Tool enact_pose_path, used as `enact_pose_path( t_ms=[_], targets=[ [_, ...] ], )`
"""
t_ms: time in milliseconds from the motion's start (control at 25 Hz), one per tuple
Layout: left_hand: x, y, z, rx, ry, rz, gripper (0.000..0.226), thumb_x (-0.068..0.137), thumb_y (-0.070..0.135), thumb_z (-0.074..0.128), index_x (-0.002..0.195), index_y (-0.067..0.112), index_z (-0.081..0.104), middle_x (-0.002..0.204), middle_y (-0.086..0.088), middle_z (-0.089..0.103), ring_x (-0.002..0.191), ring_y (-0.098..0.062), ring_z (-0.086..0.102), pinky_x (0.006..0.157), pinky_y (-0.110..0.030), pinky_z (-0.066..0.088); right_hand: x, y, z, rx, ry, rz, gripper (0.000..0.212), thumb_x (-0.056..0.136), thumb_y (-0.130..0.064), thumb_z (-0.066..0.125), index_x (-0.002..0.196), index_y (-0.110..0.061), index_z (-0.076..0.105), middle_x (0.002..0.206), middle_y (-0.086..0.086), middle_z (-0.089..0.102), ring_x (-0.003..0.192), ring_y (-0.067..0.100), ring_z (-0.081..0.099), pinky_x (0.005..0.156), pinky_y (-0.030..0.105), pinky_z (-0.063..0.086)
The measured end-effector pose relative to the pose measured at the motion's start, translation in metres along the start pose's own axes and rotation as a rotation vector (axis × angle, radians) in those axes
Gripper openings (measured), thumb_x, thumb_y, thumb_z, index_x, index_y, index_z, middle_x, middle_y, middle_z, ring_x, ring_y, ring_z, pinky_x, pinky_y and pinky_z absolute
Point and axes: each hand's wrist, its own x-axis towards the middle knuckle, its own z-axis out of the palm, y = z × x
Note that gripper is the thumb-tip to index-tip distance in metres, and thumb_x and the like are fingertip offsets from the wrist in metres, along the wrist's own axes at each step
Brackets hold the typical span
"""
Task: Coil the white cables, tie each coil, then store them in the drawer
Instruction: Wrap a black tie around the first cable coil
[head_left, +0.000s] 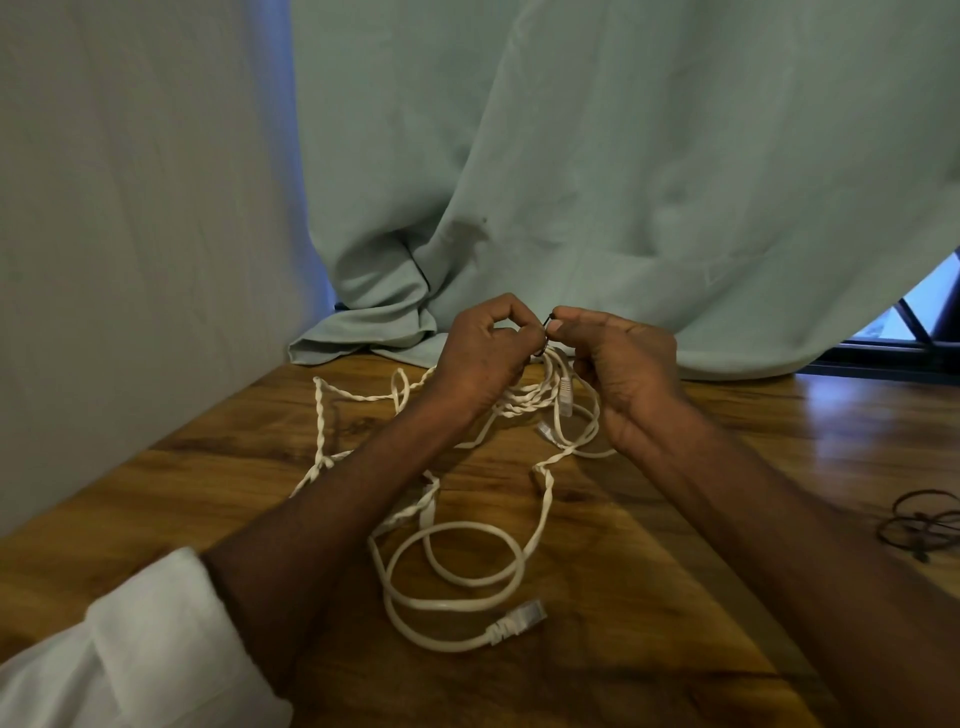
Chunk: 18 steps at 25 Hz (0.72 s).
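We are pinching a thin black tie (546, 332) between the fingertips of our left hand (480, 353) and our right hand (626, 374), both grips narrow and closed on it, held up just above the far part of the wooden table (675, 597). Below the tie, our left hand is also gathering a bunch of white flat network cable (524, 402); the strands are hanging from the grip down to the table between the two hands.

Outward from there, the rest of the white cable is sprawling loose: twisted runs are reaching left toward the pale wall (130, 260), and one open loop (452, 556) is lying near us, ending in a clear plug (522, 618). Far behind hangs a pale green curtain (623, 182). At the right edge a small heap of dark thin ties (922, 525) is resting on the table, well apart from the hands.

We judge the risks to be these: the tie is slight and may slip from the fingertips as we are cinching it, letting the gathered strands spring open; and the loose twisted runs may snag and drag if we are lifting the bunch before they are coiled in.

Counting: two hands, one tie in the grip, three plugs visible. How many separate cables make up the tangle, or ties the heap, we cannot tell.
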Motion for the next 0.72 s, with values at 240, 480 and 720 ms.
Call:
enact_pose_path(
  t_ms=[240,480,720],
  targets=[
    [0.0024,-0.0022,-0.002,0.02,-0.03,0.033,0.009,0.095,0.01,0.068,0.09,0.003,0.068,0.061,-0.016,0.055,0.055,-0.024,0.045,0.055,-0.031,0.039,0.0023,0.0026,-0.0013,-0.092,0.008,-0.055,0.016,0.079,0.004,0.079,0.092,-0.004,0.08,0.068,0.003,0.075,0.047,0.001,0.062,0.055,0.021,0.052],
    [0.0033,-0.0054,-0.0039,0.046,-0.027,0.077,0.007,0.093,0.01,0.068,0.089,0.006,0.069,0.057,-0.009,0.056,0.053,-0.023,0.045,0.056,-0.031,0.037,0.0043,0.0039,-0.0022,-0.182,0.049,-0.082,0.015,0.079,0.0,0.079,0.086,-0.013,0.082,0.069,-0.003,0.077,0.049,-0.004,0.061,0.064,0.025,0.051],
    [0.0044,-0.0062,-0.0035,0.023,-0.035,0.05,0.006,0.09,0.01,0.069,0.085,0.007,0.069,0.054,-0.003,0.055,0.055,-0.024,0.044,0.058,-0.036,0.037,0.0036,0.0055,-0.0011,-0.125,0.049,-0.093,0.016,0.078,0.003,0.079,0.089,-0.008,0.082,0.075,0.003,0.079,0.055,0.003,0.068,0.067,0.025,0.057]
  ],
)
